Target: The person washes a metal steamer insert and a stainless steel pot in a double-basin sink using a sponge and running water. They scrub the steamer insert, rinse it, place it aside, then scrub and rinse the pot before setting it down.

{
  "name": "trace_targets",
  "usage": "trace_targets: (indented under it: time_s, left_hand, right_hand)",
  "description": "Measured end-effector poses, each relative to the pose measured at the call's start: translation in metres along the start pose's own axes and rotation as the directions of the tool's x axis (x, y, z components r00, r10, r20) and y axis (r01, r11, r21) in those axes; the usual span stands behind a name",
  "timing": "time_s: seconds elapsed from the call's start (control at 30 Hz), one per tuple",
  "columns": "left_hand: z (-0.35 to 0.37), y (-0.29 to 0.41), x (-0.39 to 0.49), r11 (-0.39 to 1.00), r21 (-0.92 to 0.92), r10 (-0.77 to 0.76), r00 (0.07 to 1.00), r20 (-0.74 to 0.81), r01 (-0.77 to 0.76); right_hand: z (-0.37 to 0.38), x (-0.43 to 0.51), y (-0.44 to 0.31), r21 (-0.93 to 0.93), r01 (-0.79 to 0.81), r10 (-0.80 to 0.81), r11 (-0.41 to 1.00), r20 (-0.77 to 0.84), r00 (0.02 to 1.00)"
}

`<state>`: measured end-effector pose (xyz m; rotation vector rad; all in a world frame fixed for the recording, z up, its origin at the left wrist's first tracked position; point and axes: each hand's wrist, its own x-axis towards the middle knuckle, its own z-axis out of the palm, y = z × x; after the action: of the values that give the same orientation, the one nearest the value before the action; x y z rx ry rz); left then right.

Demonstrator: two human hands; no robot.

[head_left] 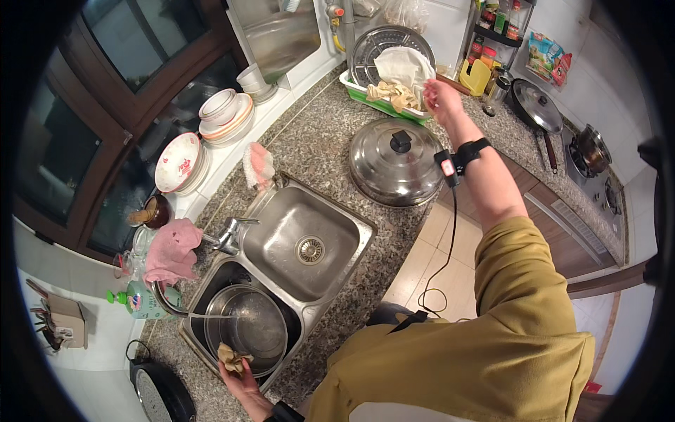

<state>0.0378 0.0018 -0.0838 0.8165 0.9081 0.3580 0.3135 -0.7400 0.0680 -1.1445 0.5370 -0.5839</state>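
My left hand (243,384) holds a crumpled tan cloth (232,360) at the lower rim of a round metal pot (279,337). The pot sits in the near-left sink basin, and water runs into it from the faucet spout (166,303). At the far side, my right hand (440,99) is beside the right end of a green-and-white basket (364,100); its fingertips are close to a white cloth (403,64), and whether they touch it cannot be told. Another crumpled tan cloth (395,96) lies on the basket's near side, with a perforated steamer plate (369,47) behind.
A domed metal lid (395,174) lies on the granite counter near my right forearm. Stacked bowls and plates (182,163) line the window ledge. A lidded pan (538,105) and a pot on the stove (593,150) are at right. A cable hangs from my right forearm.
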Motion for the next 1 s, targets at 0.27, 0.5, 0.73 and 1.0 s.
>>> trace_targets:
  time_s: [0.27, 0.5, 0.73, 1.0]
  left_hand:
    - [0.025, -0.007, -0.014, 0.998, 0.036, 0.067, 0.970, -0.233, -0.061]
    - [0.058, -0.038, -0.046, 0.998, -0.031, 0.053, 0.978, -0.201, -0.060]
    - [0.066, -0.049, -0.056, 0.996, -0.004, 0.086, 0.985, -0.149, -0.087]
    - [0.047, -0.065, -0.042, 0.998, -0.013, 0.065, 0.990, -0.122, -0.067]
  right_hand:
    - [-0.028, 0.156, -0.009, -0.614, 0.173, -0.290, 0.770, -0.096, 0.952]
    - [-0.019, 0.249, -0.022, -0.817, 0.106, -0.194, 0.567, -0.007, 0.981]
    - [0.015, 0.192, -0.068, -0.834, 0.520, -0.697, 0.183, 0.263, 0.667]
    - [0.029, 0.121, -0.139, -0.636, 0.768, -0.949, 0.077, 0.191, 0.253]
